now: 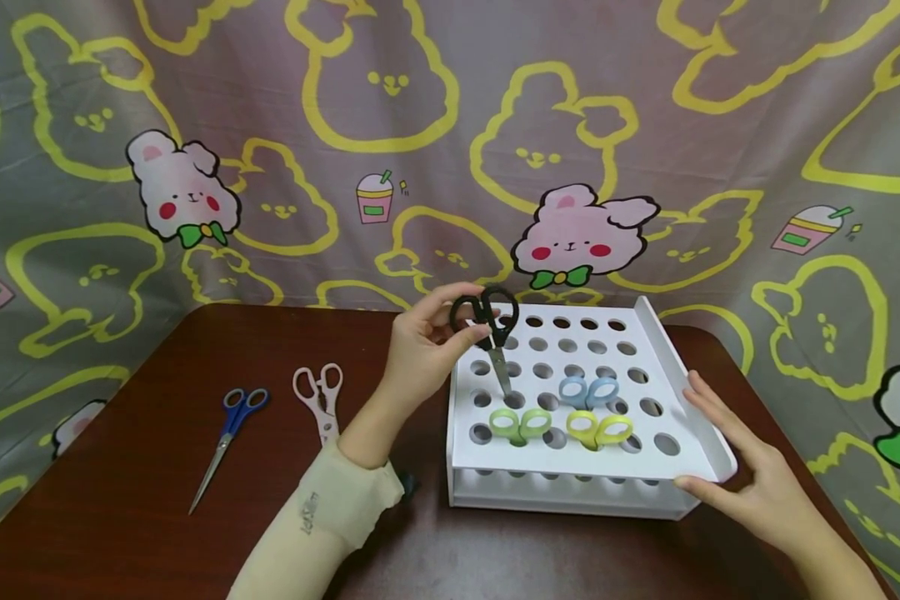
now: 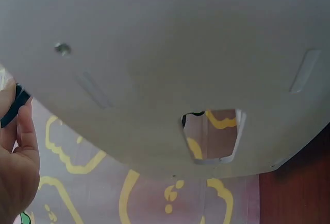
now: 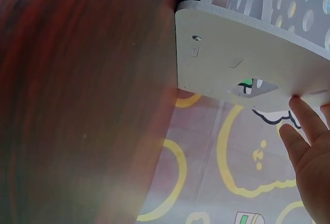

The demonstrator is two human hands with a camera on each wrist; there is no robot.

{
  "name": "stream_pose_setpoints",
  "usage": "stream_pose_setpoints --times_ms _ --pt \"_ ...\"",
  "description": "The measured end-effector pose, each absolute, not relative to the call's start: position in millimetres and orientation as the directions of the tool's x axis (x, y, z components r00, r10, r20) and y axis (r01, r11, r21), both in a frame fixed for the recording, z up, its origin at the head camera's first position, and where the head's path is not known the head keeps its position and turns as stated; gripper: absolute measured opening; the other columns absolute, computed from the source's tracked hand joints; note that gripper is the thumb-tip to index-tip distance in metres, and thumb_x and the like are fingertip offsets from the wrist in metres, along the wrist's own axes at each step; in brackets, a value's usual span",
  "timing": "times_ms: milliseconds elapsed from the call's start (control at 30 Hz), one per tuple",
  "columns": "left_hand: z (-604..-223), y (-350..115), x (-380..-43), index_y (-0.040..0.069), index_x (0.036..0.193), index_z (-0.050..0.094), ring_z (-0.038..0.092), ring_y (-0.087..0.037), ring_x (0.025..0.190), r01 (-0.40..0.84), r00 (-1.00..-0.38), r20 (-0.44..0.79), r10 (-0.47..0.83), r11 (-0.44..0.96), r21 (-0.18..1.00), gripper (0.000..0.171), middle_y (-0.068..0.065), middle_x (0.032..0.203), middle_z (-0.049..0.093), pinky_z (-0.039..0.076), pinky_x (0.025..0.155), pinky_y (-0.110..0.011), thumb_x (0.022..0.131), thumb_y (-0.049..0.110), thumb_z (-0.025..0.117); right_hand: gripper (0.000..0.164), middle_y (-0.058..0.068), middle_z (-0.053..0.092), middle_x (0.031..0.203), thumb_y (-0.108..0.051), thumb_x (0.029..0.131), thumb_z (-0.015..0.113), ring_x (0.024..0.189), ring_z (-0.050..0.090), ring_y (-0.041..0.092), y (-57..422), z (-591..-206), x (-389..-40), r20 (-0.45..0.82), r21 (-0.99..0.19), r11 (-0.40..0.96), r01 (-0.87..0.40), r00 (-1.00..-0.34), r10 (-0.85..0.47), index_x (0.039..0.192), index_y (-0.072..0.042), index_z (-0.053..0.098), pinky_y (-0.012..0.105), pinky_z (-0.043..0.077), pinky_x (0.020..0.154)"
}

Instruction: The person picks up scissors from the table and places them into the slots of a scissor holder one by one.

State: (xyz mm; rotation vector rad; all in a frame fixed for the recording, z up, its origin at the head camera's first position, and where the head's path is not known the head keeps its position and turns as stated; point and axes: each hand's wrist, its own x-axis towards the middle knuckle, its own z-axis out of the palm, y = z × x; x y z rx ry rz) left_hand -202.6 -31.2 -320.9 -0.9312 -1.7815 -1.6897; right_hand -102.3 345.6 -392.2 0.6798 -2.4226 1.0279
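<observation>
My left hand [image 1: 425, 343] pinches a pair of black-handled scissors [image 1: 499, 364] by the handles. The blades point down, their tip right at a hole in the white rack [image 1: 487, 460]. In the left wrist view, part of the dark handle [image 2: 16, 106] shows between the fingers beside the rack's side panel. My right hand [image 1: 757, 471] rests against the rack's right side, thumb at the front corner and fingers extended along the panel. Green-handled scissors [image 1: 504, 425], yellow-handled scissors [image 1: 583, 427] and blue-grey-handled scissors [image 1: 572, 392] stand in holes, blades hidden below.
On the dark wood table [image 1: 142, 400], left of the rack, lie blue-handled scissors [image 1: 228, 427] and pale pink scissors [image 1: 322, 404], the latter partly behind my left forearm. A patterned curtain [image 1: 435, 183] hangs behind the table. The rack's right panel [image 1: 682, 392] rises above its top.
</observation>
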Motion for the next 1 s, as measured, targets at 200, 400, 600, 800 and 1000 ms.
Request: stream_pose_setpoints --times_ms 200,400,600,800,1000 --pt "-328 -27 -202 -0.001 0.118 0.065 0.065 0.0 0.074 0.764 -0.636 0.749 0.189 0.014 0.645 0.04 -0.019 0.089 0.076 0.049 0.058 -0.022 0.08 -0.005 0.078 0.102 0.016 0.033 0.16 0.009 0.054 0.091 0.149 0.029 0.004 345 -393 -102 0.541 -0.549 0.605 -0.577 -0.797 -0.27 0.145 0.004 0.046 0.005 0.027 0.108" --pt "-330 -25 -201 -0.001 0.118 0.064 0.068 0.0 0.083 0.761 -0.63 0.736 0.25 0.009 0.648 0.041 -0.019 0.094 0.076 0.053 0.061 -0.024 0.08 -0.005 0.077 0.102 0.016 0.033 0.16 0.009 0.053 0.091 0.149 0.029 0.003 345 -394 -102 0.542 -0.55 0.604 -0.576 -0.797 -0.266 0.145 0.003 0.046 0.005 0.027 0.108" --pt "-333 -21 -202 0.0 0.115 0.065 0.064 -0.002 0.078 0.745 -0.646 0.712 0.276 0.025 0.667 0.039 -0.017 0.089 0.076 0.054 0.063 -0.024 0.079 -0.003 0.079 0.103 0.016 0.033 0.16 0.009 0.052 0.092 0.148 0.029 0.003 345 -394 -103 0.554 -0.546 0.598 -0.587 -0.788 -0.268 0.144 0.004 0.046 0.005 0.027 0.108" --pt "-338 -18 -202 0.003 0.111 0.066 0.06 -0.005 0.07 0.739 -0.656 0.686 0.316 0.086 0.668 0.035 -0.01 0.075 0.072 0.055 0.065 -0.025 0.08 0.001 0.081 0.104 0.015 0.033 0.161 0.01 0.051 0.091 0.149 0.029 0.003 345 -395 -103 0.553 -0.549 0.595 -0.587 -0.789 -0.268 0.144 0.004 0.046 0.005 0.027 0.108" --pt "-341 -17 -201 0.004 0.111 0.066 0.057 -0.004 0.064 0.73 -0.661 0.659 0.359 0.101 0.676 0.033 -0.009 0.075 0.068 0.044 0.053 -0.024 0.081 0.003 0.08 0.104 0.015 0.032 0.161 0.011 0.051 0.091 0.149 0.028 0.004 345 -394 -103 0.559 -0.555 0.584 -0.592 -0.786 -0.265 0.144 0.004 0.046 0.005 0.027 0.108"
